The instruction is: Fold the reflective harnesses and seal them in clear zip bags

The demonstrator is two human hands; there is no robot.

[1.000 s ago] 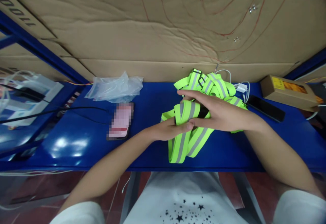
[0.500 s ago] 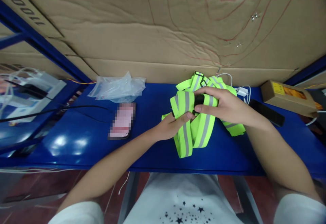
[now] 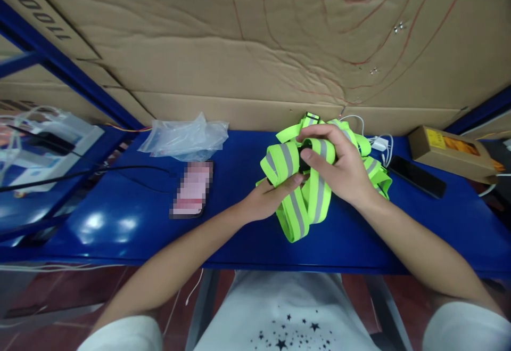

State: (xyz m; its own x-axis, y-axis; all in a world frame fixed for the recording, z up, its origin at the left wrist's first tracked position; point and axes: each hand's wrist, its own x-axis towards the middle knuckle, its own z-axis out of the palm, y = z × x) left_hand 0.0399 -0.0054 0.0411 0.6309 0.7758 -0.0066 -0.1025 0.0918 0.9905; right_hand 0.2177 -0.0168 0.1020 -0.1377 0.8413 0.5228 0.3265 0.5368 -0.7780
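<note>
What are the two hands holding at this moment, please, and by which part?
Both grip the neon-yellow reflective strap bundle: the left hand under its folded middle, the right hand over the top.

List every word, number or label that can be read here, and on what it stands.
"X00", perhaps: black print on the cardboard, slanted and cut off.
Brown box: yellow label too small to read.
Phone: screen blurred.
Reflective straps and shirt: no text.
</note>
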